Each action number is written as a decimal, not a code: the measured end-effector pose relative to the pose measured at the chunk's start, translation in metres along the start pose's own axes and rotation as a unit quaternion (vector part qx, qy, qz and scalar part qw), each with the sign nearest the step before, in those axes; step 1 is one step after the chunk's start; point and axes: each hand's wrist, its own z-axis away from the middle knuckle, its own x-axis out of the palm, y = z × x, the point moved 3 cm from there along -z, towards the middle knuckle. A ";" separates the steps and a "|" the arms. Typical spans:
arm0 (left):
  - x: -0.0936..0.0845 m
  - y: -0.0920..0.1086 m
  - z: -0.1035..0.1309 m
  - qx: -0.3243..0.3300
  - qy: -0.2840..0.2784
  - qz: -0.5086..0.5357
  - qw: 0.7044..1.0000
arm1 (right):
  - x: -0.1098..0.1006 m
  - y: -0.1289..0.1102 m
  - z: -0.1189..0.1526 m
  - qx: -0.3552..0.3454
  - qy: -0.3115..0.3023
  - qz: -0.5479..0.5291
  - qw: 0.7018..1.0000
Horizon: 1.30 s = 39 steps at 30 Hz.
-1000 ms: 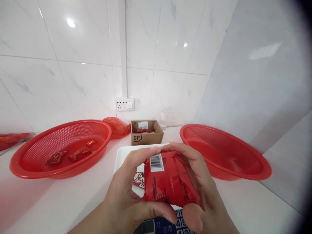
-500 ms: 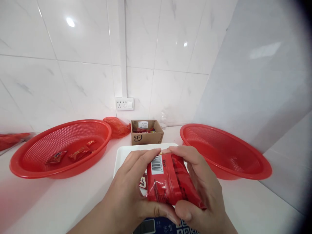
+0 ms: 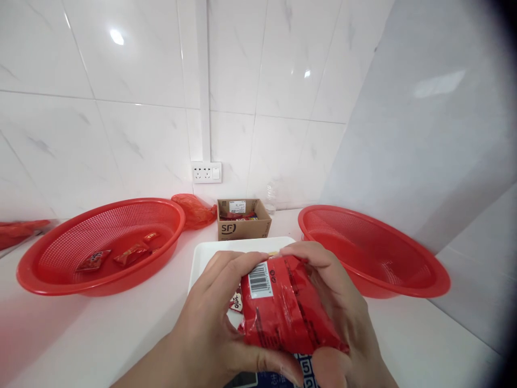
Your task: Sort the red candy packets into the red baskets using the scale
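Both my hands grip a red snack packet [image 3: 283, 307] with a white barcode label facing up. My left hand [image 3: 218, 312] wraps round its left side, thumb along the near edge. On the other side my right hand [image 3: 343, 312] closes round it, thumb at the near right corner. Beneath the packet lies the white tray [image 3: 202, 253] of a digital scale, whose blue keypad [image 3: 305, 372] shows partly between my thumbs. Behind my left fingers, part of another dark red packet [image 3: 236, 299] with a white patch shows on the tray.
A red perforated basket [image 3: 100, 210] at the left holds several small red packets [image 3: 131, 254]. Another red basket [image 3: 375, 231] stands at the right. Behind the scale are a cardboard box [image 3: 244, 229] with packets inside, a red plastic bag [image 3: 196, 210] and a clear bottle [image 3: 270, 196].
The red packet has tilted and dropped slightly toward me, still between both hands. My thumbs have moved apart a little, baring more of the keypad between them.
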 end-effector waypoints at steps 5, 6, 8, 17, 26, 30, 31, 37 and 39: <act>0.001 0.005 -0.002 0.025 -0.004 0.015 1.000 | 0.002 -0.003 -0.004 -0.074 0.027 0.034 0.996; 0.002 0.006 -0.002 0.026 -0.004 0.015 1.000 | 0.003 -0.004 -0.005 -0.094 0.036 0.045 0.994; 0.002 0.007 -0.001 0.028 -0.003 0.013 1.000 | 0.002 -0.008 -0.007 -0.137 0.055 0.065 0.987; -0.002 0.005 0.000 0.047 0.006 -0.007 0.999 | -0.001 -0.001 -0.004 -0.074 0.012 0.024 0.997; 0.002 0.000 0.002 0.043 0.012 0.036 0.998 | 0.003 0.005 0.001 -0.006 -0.051 -0.031 0.998; 0.001 0.004 0.000 0.018 -0.013 0.049 0.999 | 0.004 -0.003 -0.001 -0.009 -0.019 0.024 0.999; 0.001 0.005 0.000 0.011 -0.018 0.050 0.999 | 0.005 -0.002 -0.001 -0.008 -0.021 0.018 1.000; 0.005 0.001 0.004 -0.025 -0.045 0.050 0.997 | 0.008 0.008 -0.002 -0.029 -0.045 -0.096 0.994; 0.007 -0.003 0.005 -0.036 -0.059 0.047 0.996 | 0.008 0.008 -0.002 -0.049 -0.021 -0.077 0.996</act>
